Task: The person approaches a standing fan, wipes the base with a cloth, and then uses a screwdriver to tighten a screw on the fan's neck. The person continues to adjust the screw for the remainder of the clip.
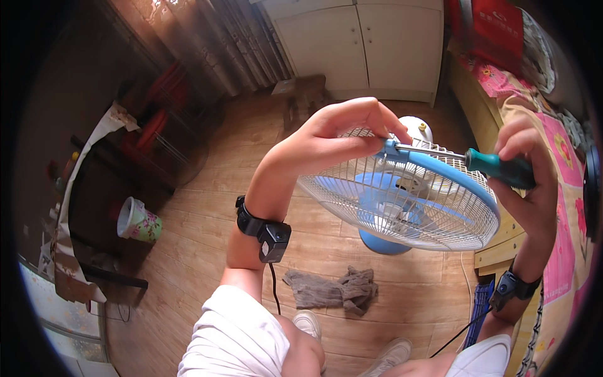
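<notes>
A blue and white electric fan (402, 207) stands on the wooden floor, its wire cage tilted up toward me. My left hand (339, 135) pinches the blue rim at the top of the cage. My right hand (524, 169) grips a screwdriver (496, 164) with a teal handle; its metal shaft runs left to the rim, just under my left fingertips. Both wrists wear black bands with cables.
A grey rag (333, 289) lies on the floor below the fan. A floral bin (138, 221) stands at left near a dark table (94, 188). White cupboards (364, 44) fill the back. A bed with pink bedding (559, 144) runs along the right.
</notes>
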Demonstrator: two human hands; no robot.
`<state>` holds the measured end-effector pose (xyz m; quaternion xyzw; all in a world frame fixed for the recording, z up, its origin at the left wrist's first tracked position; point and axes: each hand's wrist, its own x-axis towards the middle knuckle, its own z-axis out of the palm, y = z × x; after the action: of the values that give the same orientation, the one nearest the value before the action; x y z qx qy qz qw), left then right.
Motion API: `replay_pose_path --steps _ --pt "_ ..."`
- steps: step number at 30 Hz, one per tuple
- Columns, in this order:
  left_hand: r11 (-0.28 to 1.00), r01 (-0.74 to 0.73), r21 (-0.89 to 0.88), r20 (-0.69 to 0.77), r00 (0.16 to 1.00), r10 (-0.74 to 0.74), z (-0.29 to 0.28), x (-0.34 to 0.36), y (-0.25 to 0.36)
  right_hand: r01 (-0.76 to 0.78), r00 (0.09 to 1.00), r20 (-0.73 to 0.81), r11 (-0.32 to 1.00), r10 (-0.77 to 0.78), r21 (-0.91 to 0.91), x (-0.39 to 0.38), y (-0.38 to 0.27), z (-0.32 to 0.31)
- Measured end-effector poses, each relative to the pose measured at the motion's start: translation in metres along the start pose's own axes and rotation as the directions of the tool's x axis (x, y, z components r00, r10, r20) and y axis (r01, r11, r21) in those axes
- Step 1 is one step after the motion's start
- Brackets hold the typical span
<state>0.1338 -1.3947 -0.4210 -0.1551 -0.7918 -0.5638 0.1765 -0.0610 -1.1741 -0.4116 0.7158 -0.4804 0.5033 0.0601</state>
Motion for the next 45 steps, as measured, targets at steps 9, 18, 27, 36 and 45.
replay_pose_path --steps 9,18,27,36,45 --pt "0.997 -0.077 -0.011 -0.057 0.995 0.077 -0.002 0.002 -0.002 0.333 0.938 0.077 0.811 -0.339 -0.480 0.008 -0.001 0.005" --pt "0.995 -0.098 0.014 0.016 0.995 0.097 -0.011 0.000 -0.004 0.164 0.980 -0.004 0.818 -0.200 -0.551 0.006 -0.006 0.012" --pt "0.993 -0.103 0.065 0.052 0.994 0.100 -0.012 -0.001 -0.005 -0.447 0.893 -0.100 0.892 0.439 -0.075 0.004 -0.008 0.014" --pt "0.992 -0.123 0.026 0.034 0.992 0.122 -0.014 0.001 -0.008 -0.183 0.968 0.181 0.982 0.172 0.046 0.004 -0.028 0.000" --pt "0.993 -0.117 0.013 0.046 0.992 0.116 -0.015 -0.001 -0.010 0.286 0.953 0.048 0.833 -0.300 -0.474 0.002 -0.007 -0.003"
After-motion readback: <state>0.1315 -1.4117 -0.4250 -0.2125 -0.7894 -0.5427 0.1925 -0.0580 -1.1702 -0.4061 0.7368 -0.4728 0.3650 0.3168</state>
